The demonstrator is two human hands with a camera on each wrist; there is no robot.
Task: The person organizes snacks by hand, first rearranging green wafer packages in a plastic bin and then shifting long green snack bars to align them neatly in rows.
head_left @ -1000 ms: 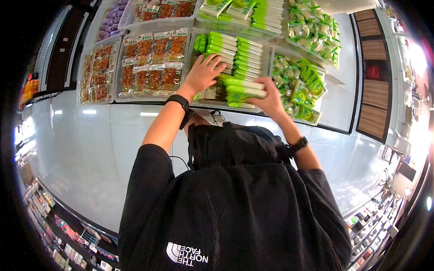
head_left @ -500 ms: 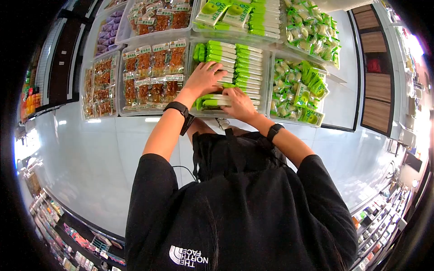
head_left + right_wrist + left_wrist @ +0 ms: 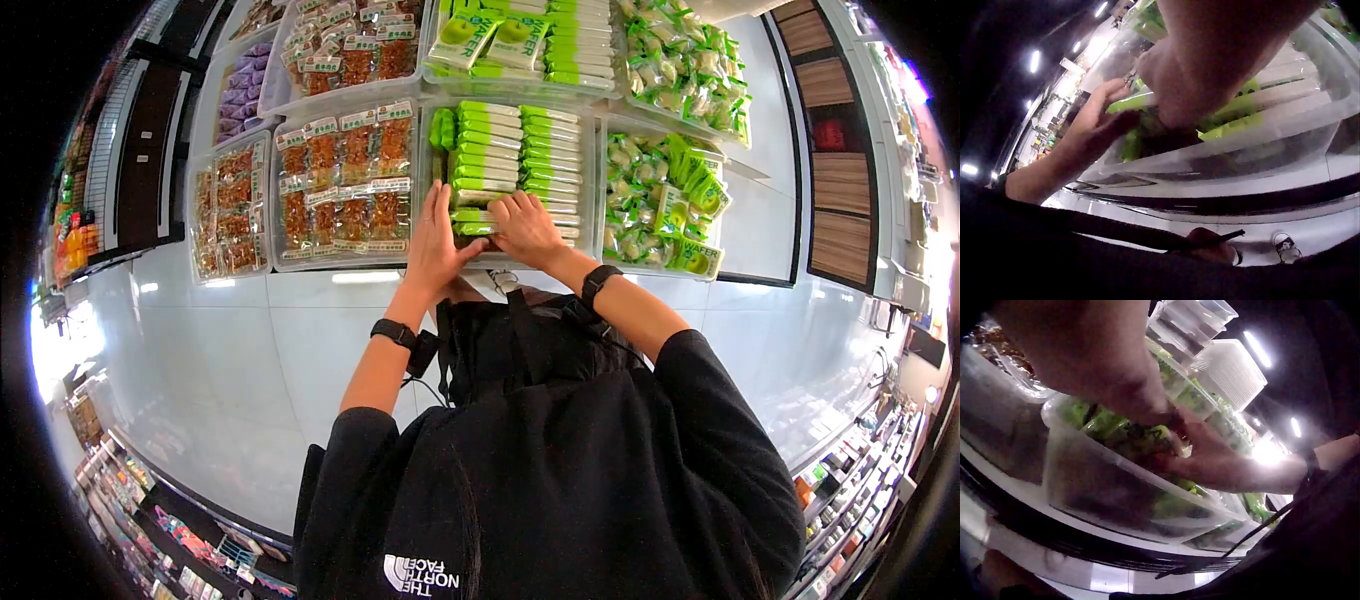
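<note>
Green-and-white wafer packets [image 3: 488,150] stand on edge in two columns inside a clear plastic bin [image 3: 597,185]. My left hand [image 3: 432,248] reaches over the bin's front left corner, its fingers straight along the left ends of the packets. Its thumb points toward the front packet [image 3: 470,228] of the left column. My right hand [image 3: 528,235] grips the right end of that packet with curled fingers. In the right wrist view, the left fingers [image 3: 1107,99] lie against green wrapping. The right fingertips are hidden down in the bin.
Left of this bin stands a bin of brown snacks in clear packs [image 3: 345,175]. To the right is one with loose green-wrapped sweets and wafer packets [image 3: 668,205]. More full bins, including green packets [image 3: 520,38], sit behind. The display's front edge is close to my body.
The right hand swung a bunch of packets left into the front of the left column. My left hand moved from the top of the column down to its front left end.
</note>
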